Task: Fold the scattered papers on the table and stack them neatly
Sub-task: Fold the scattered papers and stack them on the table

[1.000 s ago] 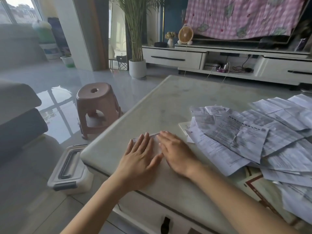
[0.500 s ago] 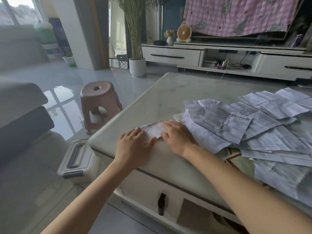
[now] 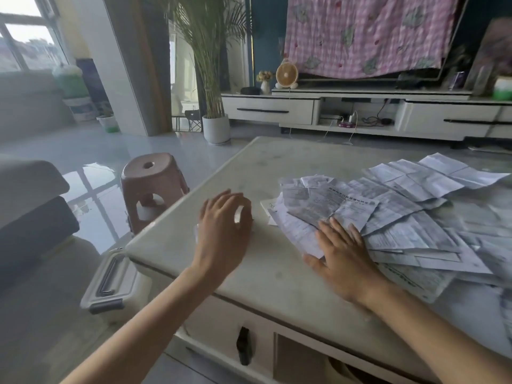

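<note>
A heap of scattered printed papers covers the right half of the pale marble table. My right hand lies flat with straight fingers on the heap's near left edge, touching the top sheets. My left hand hovers near the table's left corner, fingers loosely arched and holding nothing. A small folded paper lies beneath it. Only slivers of that paper show between thumb and fingers and at the hand's left side.
A pink plastic stool stands on the floor left of the table, with a lidded plastic box below the corner. A grey sofa is at far left. A potted plant and a white TV cabinet stand at the back.
My right hand left the folded paper and moved right onto the heap. My left hand lifted from pressing flat and now arches over the folded paper.
</note>
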The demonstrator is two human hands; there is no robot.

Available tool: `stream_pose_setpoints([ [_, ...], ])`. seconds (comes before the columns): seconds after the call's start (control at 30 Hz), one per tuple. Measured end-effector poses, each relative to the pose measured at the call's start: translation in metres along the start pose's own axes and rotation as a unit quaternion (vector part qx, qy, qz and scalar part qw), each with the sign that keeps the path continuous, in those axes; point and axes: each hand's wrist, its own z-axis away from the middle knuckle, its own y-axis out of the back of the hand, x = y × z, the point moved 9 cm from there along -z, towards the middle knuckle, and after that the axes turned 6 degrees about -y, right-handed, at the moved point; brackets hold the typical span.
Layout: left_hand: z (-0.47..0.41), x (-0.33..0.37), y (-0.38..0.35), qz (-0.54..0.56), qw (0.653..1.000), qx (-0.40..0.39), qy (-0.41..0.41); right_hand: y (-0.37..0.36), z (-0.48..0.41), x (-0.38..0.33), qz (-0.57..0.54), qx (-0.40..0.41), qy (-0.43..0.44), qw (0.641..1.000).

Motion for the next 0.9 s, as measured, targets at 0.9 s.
stream_pose_setpoints([
  [0.9, 0.039, 0.098, -0.116, 0.607, 0.71, -0.195, 0.299, 0.076, 0.069, 0.084, -0.64, 0.051, -0.107, 0.76],
])
